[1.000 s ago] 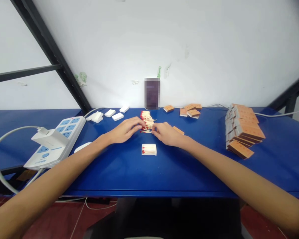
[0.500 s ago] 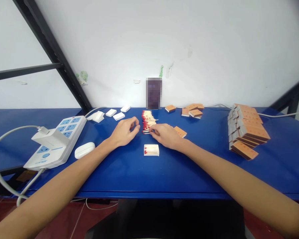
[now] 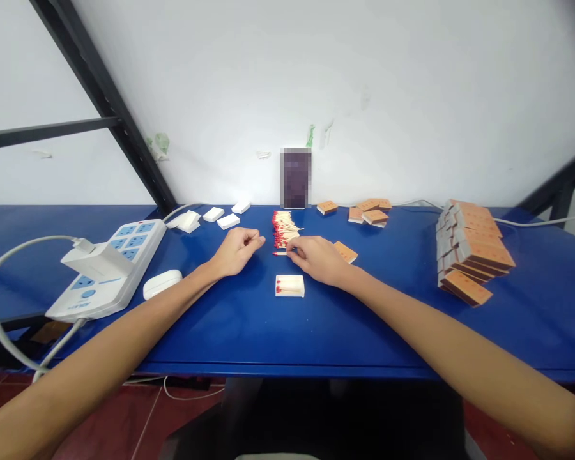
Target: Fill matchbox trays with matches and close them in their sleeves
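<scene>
My right hand [image 3: 315, 257] is closed in a pinch on a single match [image 3: 280, 253], whose red head points left, just in front of the match pile [image 3: 286, 229]. To the left of that pile, my left hand [image 3: 237, 250] is closed, thumb against curled forefinger, and nothing shows between them. Nearer the table's front edge lies an open white matchbox tray [image 3: 290, 294] with a few matches inside, red heads to the left. An orange matchbox [image 3: 345, 251] sits partly hidden behind my right hand.
White matchbox trays [image 3: 229, 222] lie at the back left. Orange matchboxes [image 3: 374, 217] are at the back right, with a large stack [image 3: 479, 239] farther right. A power strip [image 3: 110, 268] with a plugged-in charger and a white rounded case [image 3: 163, 284] are on the left.
My left hand's thumb and fingers have closed together, and the hand has shifted slightly left. In my right hand's fingers, one match now stands apart from the pile's near edge.
</scene>
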`<state>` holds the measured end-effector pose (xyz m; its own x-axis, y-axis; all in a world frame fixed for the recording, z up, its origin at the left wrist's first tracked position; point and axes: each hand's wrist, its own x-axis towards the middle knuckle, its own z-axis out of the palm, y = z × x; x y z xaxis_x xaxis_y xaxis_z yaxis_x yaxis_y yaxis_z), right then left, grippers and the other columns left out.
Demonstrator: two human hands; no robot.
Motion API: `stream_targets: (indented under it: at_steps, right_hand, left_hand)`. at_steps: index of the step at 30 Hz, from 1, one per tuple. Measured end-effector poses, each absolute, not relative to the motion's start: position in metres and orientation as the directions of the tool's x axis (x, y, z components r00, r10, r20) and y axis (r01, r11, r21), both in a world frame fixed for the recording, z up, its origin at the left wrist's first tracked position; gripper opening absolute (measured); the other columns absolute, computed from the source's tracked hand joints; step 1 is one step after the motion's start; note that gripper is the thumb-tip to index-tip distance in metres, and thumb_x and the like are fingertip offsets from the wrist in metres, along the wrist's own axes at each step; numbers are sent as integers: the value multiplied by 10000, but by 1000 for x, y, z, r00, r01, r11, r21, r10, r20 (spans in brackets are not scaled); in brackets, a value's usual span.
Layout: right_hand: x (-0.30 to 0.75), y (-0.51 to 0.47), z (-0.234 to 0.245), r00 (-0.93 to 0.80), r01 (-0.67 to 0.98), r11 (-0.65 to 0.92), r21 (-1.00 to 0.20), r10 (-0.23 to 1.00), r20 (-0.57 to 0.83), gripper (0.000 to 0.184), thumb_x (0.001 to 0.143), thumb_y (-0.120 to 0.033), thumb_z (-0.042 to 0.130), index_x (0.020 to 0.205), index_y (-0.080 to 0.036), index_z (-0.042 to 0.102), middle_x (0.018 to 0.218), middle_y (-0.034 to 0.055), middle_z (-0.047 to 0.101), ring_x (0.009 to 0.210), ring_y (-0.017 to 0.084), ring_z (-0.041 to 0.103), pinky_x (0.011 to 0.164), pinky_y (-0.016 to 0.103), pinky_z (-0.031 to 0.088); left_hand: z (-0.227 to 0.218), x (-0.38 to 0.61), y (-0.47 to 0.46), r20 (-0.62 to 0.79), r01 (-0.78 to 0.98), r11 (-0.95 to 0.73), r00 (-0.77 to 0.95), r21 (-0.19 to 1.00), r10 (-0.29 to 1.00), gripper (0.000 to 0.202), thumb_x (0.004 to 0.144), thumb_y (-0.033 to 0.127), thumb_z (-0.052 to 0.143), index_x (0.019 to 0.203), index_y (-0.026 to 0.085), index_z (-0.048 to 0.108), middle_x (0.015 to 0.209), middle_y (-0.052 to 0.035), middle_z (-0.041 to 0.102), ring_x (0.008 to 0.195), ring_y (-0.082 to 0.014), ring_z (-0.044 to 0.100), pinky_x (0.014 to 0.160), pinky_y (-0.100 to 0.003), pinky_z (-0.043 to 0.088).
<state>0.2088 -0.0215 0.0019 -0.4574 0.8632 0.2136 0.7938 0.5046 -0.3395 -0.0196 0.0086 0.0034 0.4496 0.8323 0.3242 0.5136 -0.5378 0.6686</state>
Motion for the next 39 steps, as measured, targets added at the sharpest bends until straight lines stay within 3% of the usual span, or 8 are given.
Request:
stream_targets:
  at_steps: [3, 6, 9, 21, 25, 29, 34, 39]
  right_hand:
    - [211, -22, 2, -465, 778, 513, -363, 858, 218, 129, 922, -197, 525, 931, -201, 654, 780, 8, 644, 640, 121, 500, 617, 249, 278]
    - [214, -24, 2, -487, 753, 535, -382, 844, 222, 113, 912, -189, 543, 918, -193, 656, 746, -3, 621, 632, 115, 486, 618, 243, 278]
    - [216, -26, 3, -488, 722, 552, -417, 834, 259, 119, 917, -193, 545, 938, -180, 661, 710, -12, 598, 614, 108, 470, 618, 234, 290]
    - [215, -20, 1, -385, 763, 475, -439, 879, 282, 212, 924, -190, 529, 965, -160, 735, 679, 9, 643, 609, 126, 517, 643, 248, 337]
    - [216, -16, -1, -367, 756, 471, -454, 880, 301, 196, 932, -205, 535, 969, -161, 722, 673, 1, 641, 592, 117, 511, 646, 238, 344]
    - [217, -12, -3, -338, 764, 444, -469, 894, 295, 185, 934, -222, 549, 1036, -157, 689, 676, -8, 643, 579, 115, 513, 638, 232, 345]
    - [218, -10, -1, -363, 770, 447, -455, 894, 264, 208, 942, -225, 545, 1100, -163, 666, 692, -7, 649, 590, 121, 523, 652, 235, 354]
    - [217, -9, -1, -339, 795, 425, -432, 903, 264, 237, 935, -193, 556, 1153, -156, 643, 740, 8, 665, 629, 129, 548, 662, 233, 367]
  left_hand:
    - [7, -19, 6, 279, 526, -601, 566, 602, 776, 428, 964, 445, 446, 636, 171, 422, 567, 54, 338, 539, -91, 317, 541, -244, 270]
    - [11, -21, 5, 238, 465, -711, 722, 528, 649, 342, 1005, 413, 408, 877, 164, 604, 711, 21, 559, 624, -111, 476, 629, -237, 363]
    - [13, -24, 6, 234, 407, -764, 786, 502, 572, 316, 1022, 388, 394, 1047, 180, 631, 889, -17, 661, 714, -126, 564, 700, -241, 406]
    - [8, -24, 7, 285, 460, -794, 761, 397, 583, 302, 1027, 306, 352, 1099, 186, 620, 816, -11, 651, 634, -123, 540, 667, -253, 402]
    - [5, -24, 6, 291, 537, -767, 716, 351, 635, 289, 1005, 297, 391, 1155, 196, 616, 662, 30, 591, 557, -124, 523, 626, -253, 385]
    - [3, -22, 9, 311, 623, -699, 627, 351, 715, 254, 958, 271, 447, 1087, 188, 650, 530, 63, 506, 477, -115, 472, 580, -250, 362]
    - [2, -19, 11, 398, 651, -694, 574, 309, 716, 197, 899, 267, 519, 952, 183, 689, 521, 62, 511, 482, -110, 474, 683, -282, 418]
    - [3, -16, 5, 332, 642, -697, 613, 320, 717, 234, 933, 293, 489, 1018, 184, 678, 521, 61, 535, 475, -108, 492, 632, -266, 394]
